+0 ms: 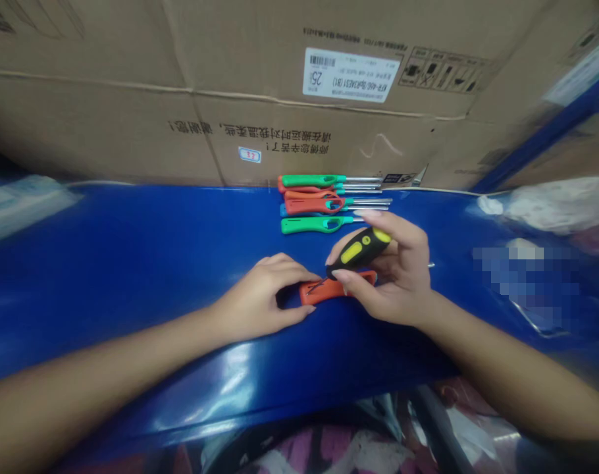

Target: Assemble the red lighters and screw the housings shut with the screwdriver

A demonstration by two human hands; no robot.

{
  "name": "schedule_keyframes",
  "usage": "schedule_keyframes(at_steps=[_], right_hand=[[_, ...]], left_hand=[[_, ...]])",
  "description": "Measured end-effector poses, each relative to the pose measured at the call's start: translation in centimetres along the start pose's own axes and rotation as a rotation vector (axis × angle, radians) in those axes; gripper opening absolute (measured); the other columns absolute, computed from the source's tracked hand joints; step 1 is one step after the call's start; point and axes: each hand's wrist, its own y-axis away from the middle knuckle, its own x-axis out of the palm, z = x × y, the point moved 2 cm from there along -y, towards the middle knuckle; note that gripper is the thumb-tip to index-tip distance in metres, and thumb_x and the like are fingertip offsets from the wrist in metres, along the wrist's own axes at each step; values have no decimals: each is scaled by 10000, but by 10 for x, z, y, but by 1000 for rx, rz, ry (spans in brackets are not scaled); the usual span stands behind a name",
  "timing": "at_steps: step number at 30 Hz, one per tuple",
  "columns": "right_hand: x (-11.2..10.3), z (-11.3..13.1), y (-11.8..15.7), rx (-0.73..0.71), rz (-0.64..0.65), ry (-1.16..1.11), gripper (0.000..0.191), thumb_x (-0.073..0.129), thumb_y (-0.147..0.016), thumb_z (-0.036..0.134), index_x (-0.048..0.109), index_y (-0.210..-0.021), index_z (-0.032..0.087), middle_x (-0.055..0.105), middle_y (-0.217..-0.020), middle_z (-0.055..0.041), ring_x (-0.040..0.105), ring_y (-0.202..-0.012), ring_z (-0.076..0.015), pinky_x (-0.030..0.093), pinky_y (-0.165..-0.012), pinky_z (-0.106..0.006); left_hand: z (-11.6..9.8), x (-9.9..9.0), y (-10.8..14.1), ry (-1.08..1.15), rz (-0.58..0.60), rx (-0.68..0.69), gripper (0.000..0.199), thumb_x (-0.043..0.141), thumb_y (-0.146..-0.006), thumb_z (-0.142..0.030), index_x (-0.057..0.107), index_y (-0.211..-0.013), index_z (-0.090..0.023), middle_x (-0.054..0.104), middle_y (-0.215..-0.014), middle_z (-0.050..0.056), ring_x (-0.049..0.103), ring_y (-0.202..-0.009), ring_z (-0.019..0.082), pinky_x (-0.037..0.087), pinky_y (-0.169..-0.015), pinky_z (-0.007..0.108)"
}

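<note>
An orange lighter [320, 291] lies on the blue table, its long axis running left to right. My left hand [274, 294] pinches its left end between thumb and fingers. In my right hand [388, 270] is a black and yellow screwdriver [359, 250], tilted, with its shaft pointing down and left to the lighter's left part. Part of the lighter's right side is hidden behind my right hand. Beyond my hands several long-necked lighters lie stacked in a row, among them a green one [304, 226] and a red-orange one [309, 206], metal tubes pointing right.
A large cardboard box [260, 72] stands along the back of the blue table [131, 263]. Clear plastic bags [23, 201] sit at the far left, and more plastic [561, 204] is at the right. A blue metal bar [536, 138] slants at the right.
</note>
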Motion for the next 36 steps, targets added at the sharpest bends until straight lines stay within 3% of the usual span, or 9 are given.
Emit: schedule_keyframes(at_steps=[4,10,15,18,22,25,28,32,36], right_hand=[[1,-1,-2,-104,36,28,712,673,-877,169,331,-1463,385,627,-1217,-53,715,-881,-200,656,-621,-341],[2,7,-3,-41,87,72,639,567,-942,181,294,-1503,317,648,-1194,-73,709,-971,-216,656,-698,-361],[0,17,-11,-188,-50,378,608,765,-840,239,481,-1373,310,694,-1178,-40,718,-840,-171,622,-654,-270],[-4,27,-27,-157,44,546,505,723,-877,269,531,-1344,262,703,-1194,-64,721,-902,-194,619,-748,-295],[-12,40,-46,-6,182,511,354,590,-951,227,593,-1305,241,710,-1183,-66,710,-752,-157,599,-639,-282],[-13,43,-50,-111,144,604,283,702,-895,333,678,-1162,241,751,-1011,-38,700,-692,-159,599,-666,-292],[-12,42,-49,-231,96,707,230,677,-913,344,705,-1105,220,756,-988,-63,724,-871,-214,597,-791,-325],[-15,39,-49,-148,146,554,261,499,-994,208,699,-1159,237,737,-1078,-58,712,-931,-193,584,-811,-331],[-19,36,-49,-244,74,513,164,686,-908,287,732,-1054,231,713,-853,-25,652,-699,-150,551,-638,-287]], left_hand=[[-1,-1,-1,-2,-5,-2,351,727,-837,-264,676,-1178,-197,738,-1085,38,628,-1016,218,482,-932,375],[1,1,-1,12,-5,3,323,731,-841,-270,679,-1153,-207,736,-1093,43,632,-1031,226,477,-933,388],[1,1,-1,20,17,-10,301,737,-850,-271,690,-1139,-199,725,-1039,48,631,-976,218,474,-890,382],[1,0,-1,23,24,-19,324,734,-862,-298,684,-1164,-190,720,-1063,52,625,-1001,222,463,-901,385],[3,1,1,21,34,-31,366,743,-861,-342,676,-1189,-193,716,-1089,54,622,-1022,226,450,-929,390],[4,2,2,3,5,-12,343,747,-857,-339,682,-1161,-194,721,-1092,57,630,-1019,235,447,-920,393],[3,2,2,4,-1,1,326,736,-865,-327,680,-1156,-191,725,-1082,57,637,-1001,233,447,-906,390],[3,1,0,28,10,-1,319,739,-863,-327,682,-1146,-190,720,-1025,46,633,-968,217,450,-897,375],[5,2,0,30,8,10,312,734,-869,-318,675,-1155,-208,718,-1037,34,634,-985,210,438,-912,374]])
